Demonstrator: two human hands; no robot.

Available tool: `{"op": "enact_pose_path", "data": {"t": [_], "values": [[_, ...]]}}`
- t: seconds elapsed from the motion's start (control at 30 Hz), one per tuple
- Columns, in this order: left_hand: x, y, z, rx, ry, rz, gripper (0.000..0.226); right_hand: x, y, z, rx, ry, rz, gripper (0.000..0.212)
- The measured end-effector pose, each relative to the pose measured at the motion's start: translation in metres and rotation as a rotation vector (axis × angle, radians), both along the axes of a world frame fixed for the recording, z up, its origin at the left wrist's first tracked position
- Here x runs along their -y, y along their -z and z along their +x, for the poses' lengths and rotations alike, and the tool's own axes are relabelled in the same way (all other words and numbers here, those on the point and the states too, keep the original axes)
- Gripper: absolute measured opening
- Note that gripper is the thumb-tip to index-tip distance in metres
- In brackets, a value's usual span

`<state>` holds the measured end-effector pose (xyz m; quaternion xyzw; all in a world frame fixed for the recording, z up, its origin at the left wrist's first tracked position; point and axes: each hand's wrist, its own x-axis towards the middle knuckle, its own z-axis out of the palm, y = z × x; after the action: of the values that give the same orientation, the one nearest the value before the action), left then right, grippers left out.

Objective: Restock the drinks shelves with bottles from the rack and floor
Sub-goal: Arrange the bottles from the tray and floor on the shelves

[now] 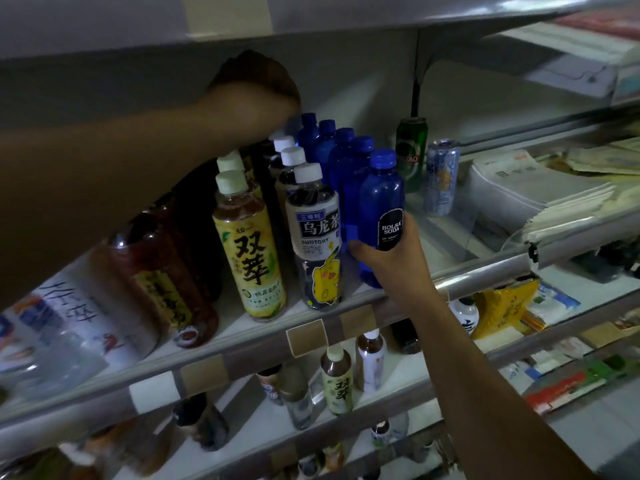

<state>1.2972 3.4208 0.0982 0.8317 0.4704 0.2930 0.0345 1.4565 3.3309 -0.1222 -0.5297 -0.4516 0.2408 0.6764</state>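
Reaching up from close by, the right hand (388,261) curls round the blue soda bottle (381,202) at the front of its row on the drinks shelf (239,337), seemingly seating it. The left hand (256,86) hangs over the white-capped tea bottles (313,216) towards the back, its fingers hidden, so its grip is unclear. These rows look nearly full; the lower shelf (405,375) looks sparse, so stocking likely remains.

1. White drinks shelf (446,237) with a metal front rail.
2. Rows running front to back, from the left: clear water bottles (62,327), dark brown tea bottles (162,271), yellow-labelled tea bottles (252,251), white-capped oolong bottles (317,237), blue plastic soda bottles (346,161).
3. Right of the rows: green can (411,147) and silver-blue can (441,178), both upright.
4. Lower white shelf (405,382): scattered upright bottles.
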Motion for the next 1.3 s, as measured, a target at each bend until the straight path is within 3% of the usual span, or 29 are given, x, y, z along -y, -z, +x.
{"op": "enact_pose_path", "data": {"t": [0.27,0.37,0.47,0.53,0.67,0.83,0.93,1.07,1.17,1.3], "values": [[0.034,0.019,-0.054,0.115,0.06,0.074,0.018,0.0,-0.006,-0.01,0.085,0.054,-0.161,0.073],[0.042,0.022,-0.049,0.077,0.088,0.022,0.019,0.006,-0.011,-0.011,0.103,0.041,-0.179,0.063],[0.049,0.019,-0.035,0.029,0.092,-0.068,0.023,0.013,-0.013,-0.007,0.035,0.009,-0.128,0.069],[0.05,0.017,-0.021,0.102,0.084,-0.089,0.023,0.016,-0.013,-0.007,-0.052,-0.022,-0.086,0.083],[0.051,0.021,0.012,0.235,0.041,-0.153,0.023,0.012,-0.015,-0.013,-0.107,-0.047,0.04,0.079],[0.036,0.012,0.056,0.017,-0.027,-0.21,0.029,0.004,-0.011,-0.017,-0.077,0.064,-0.031,0.063],[0.027,0.003,0.084,-0.139,-0.07,-0.201,0.024,0.001,-0.012,-0.013,-0.091,0.027,-0.052,0.061],[0.024,0.008,0.107,-0.321,0.029,-0.298,0.043,0.001,-0.01,-0.008,-0.093,0.02,-0.054,0.062],[0.019,0.019,0.106,-0.396,0.078,-0.338,0.027,-0.003,-0.006,-0.007,-0.087,0.016,-0.064,0.062],[0.015,0.016,0.104,-0.407,0.084,-0.334,0.024,-0.007,-0.009,-0.004,-0.109,-0.009,-0.058,0.064]]}}
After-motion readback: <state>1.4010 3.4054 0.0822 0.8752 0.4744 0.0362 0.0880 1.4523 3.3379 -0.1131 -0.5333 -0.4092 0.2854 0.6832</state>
